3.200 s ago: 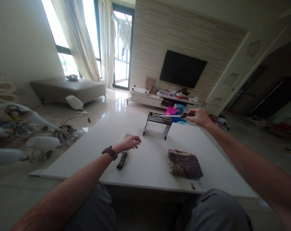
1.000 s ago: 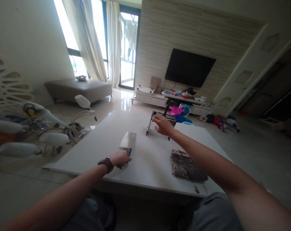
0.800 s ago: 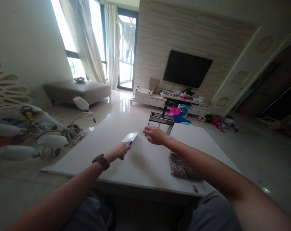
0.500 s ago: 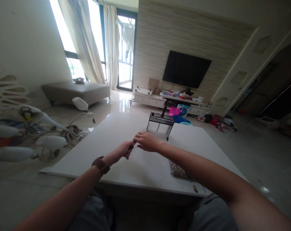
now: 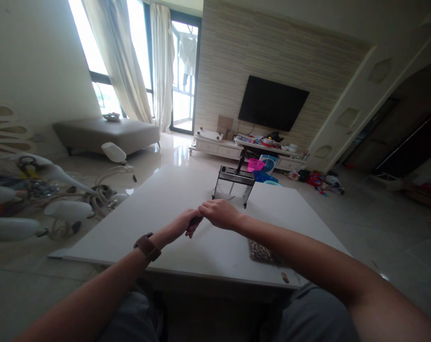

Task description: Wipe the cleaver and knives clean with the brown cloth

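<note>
My left hand (image 5: 187, 222) is closed around the dark handle of a cleaver, just above the white table (image 5: 158, 204). My right hand (image 5: 220, 213) meets it from the right, its fingers curled over the cleaver where handle joins blade. The blade is almost wholly hidden under that hand; only a sliver of the cleaver (image 5: 231, 198) shows beyond it. Behind the hands stands a black knife rack (image 5: 233, 176), and a black-handled knife (image 5: 240, 162) is upright in it.
A brown patterned cloth (image 5: 262, 251) lies on the table, partly behind my right forearm. A white chandelier (image 5: 41, 199) lies on the floor at the left. A TV stand (image 5: 237, 147) with clutter is beyond the table.
My left hand picked the cleaver up off the table and carried it toward the middle. My right hand left the rack, where the knife now stands, and came back onto the cleaver.
</note>
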### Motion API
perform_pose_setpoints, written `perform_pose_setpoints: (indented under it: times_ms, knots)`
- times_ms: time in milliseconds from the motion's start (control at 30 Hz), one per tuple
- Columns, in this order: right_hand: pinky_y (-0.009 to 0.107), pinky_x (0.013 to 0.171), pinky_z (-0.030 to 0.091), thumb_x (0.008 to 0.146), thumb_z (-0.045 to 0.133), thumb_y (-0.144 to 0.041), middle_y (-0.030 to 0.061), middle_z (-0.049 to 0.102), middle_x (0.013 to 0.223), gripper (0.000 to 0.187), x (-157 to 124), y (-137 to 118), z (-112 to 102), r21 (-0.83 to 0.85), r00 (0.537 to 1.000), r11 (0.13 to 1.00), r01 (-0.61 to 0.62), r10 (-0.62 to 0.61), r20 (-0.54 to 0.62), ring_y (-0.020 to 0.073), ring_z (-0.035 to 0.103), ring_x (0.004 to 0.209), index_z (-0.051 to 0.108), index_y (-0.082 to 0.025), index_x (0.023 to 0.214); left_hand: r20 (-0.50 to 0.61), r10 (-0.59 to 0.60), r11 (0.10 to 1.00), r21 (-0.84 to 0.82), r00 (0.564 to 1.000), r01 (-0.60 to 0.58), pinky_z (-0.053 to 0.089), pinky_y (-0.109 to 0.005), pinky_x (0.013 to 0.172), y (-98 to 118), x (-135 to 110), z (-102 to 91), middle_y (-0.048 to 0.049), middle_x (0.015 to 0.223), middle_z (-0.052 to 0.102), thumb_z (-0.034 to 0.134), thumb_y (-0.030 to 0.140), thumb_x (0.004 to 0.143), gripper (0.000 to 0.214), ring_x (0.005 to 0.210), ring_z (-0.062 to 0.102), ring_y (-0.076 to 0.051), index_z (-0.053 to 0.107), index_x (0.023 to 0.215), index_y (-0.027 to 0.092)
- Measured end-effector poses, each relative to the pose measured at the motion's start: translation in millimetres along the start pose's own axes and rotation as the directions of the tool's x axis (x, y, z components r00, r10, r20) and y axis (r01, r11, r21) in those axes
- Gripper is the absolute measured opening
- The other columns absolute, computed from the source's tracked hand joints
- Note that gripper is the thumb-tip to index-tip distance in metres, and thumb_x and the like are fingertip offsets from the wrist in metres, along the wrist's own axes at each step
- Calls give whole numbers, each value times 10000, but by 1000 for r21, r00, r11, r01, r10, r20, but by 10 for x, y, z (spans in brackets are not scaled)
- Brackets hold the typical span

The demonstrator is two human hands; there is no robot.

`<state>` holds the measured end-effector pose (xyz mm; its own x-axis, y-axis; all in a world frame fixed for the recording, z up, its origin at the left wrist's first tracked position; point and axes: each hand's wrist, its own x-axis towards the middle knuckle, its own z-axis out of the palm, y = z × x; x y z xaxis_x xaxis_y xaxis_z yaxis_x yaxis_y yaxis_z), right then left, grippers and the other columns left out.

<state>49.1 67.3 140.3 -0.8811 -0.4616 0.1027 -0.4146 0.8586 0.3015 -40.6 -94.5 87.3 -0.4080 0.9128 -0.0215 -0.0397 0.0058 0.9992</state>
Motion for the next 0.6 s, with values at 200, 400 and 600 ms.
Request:
perform_pose_setpoints:
  times_ms: [200, 400, 600]
  knots:
    - [303, 753, 462, 988, 497, -102, 66, 702, 1011, 148, -67, 31, -54, 45, 1000, 999, 1, -1, -13, 195, 645, 918, 616, -164, 1049, -35, 82, 972, 226, 996, -72, 326, -242, 405, 112, -17, 21, 49, 437, 440, 473, 436, 890, 366, 370, 427, -113, 549, 639, 181]
    - [288, 712, 431, 993, 563, -199, 74, 717, 978, 69, -170, 70, -70, 121, 994, 987, -106, 106, 4, 188, 660, 886, 620, -164, 1007, -240, 325, 787, 605, 915, -121, 360, -236, 488, 238, -29, 111, 46, 535, 524, 622, 421, 835, 269, 495, 495, -115, 624, 721, 177]
    - [281, 703, 415, 966, 610, -226, 82, 720, 988, 69, -255, 141, -82, 216, 954, 932, -290, 299, -6, 205, 676, 894, 611, -172, 1009, -237, 561, 688, 667, 793, -287, 517, -252, 622, 218, 30, 156, 7, 741, 646, 733, 398, 800, 211, 661, 603, -139, 668, 851, 204]
